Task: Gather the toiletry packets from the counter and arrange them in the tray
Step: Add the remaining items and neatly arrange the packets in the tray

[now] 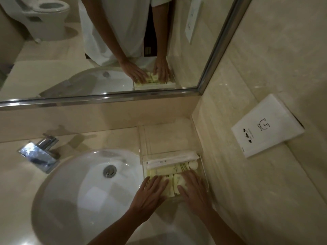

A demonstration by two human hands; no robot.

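Note:
A clear plastic tray (203,171) stands on the counter in the corner, right of the basin. Several pale yellow toiletry packets (170,187) lie flat inside it, with a long white packet (172,159) across the far side and a small round white item (193,164) at the far right. My left hand (152,192) rests flat on the packets at the tray's left, fingers spread. My right hand (193,189) lies flat on the packets at the right, fingers together. Neither hand grips anything. The packets under my palms are hidden.
A round white basin (85,191) with a chrome drain takes up the left counter, with a chrome faucet (39,152) behind it. A mirror (106,50) covers the back wall. A white socket plate (267,126) sits on the right wall. A clear lid (168,137) stands behind the tray.

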